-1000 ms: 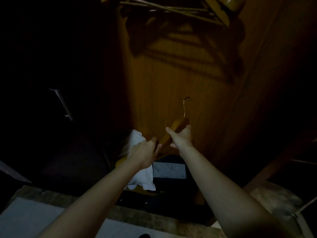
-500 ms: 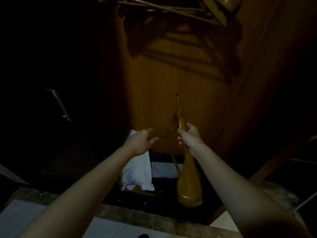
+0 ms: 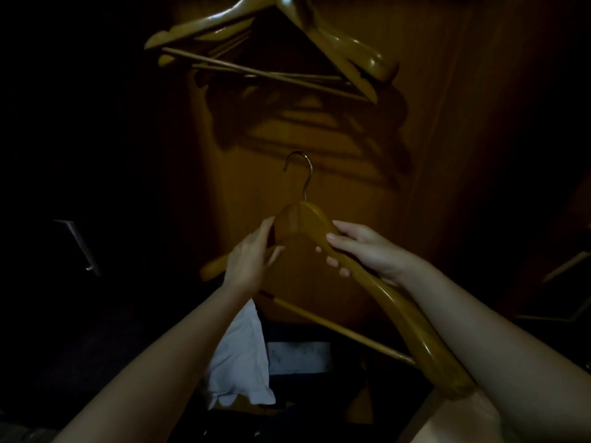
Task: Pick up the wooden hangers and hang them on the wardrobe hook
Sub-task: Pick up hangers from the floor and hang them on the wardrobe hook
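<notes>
A yellow-brown wooden hanger with a metal hook pointing up is held in front of the wooden wardrobe panel. My right hand grips its right arm just below the neck. My left hand holds the left arm near the neck, fingers curled round it. The hanger's crossbar slants down to the right. Several wooden hangers hang at the top of the view; what they hang from is out of frame.
A white cloth lies below my left forearm, over something yellow. A pale rectangular object sits beside it. A metal handle shows in the dark at left. Thin bars appear at the right edge.
The hanger turned from edge-on in my right hand alone to facing me flat and rose. My left hand has come onto its left arm. The view tilted up.
</notes>
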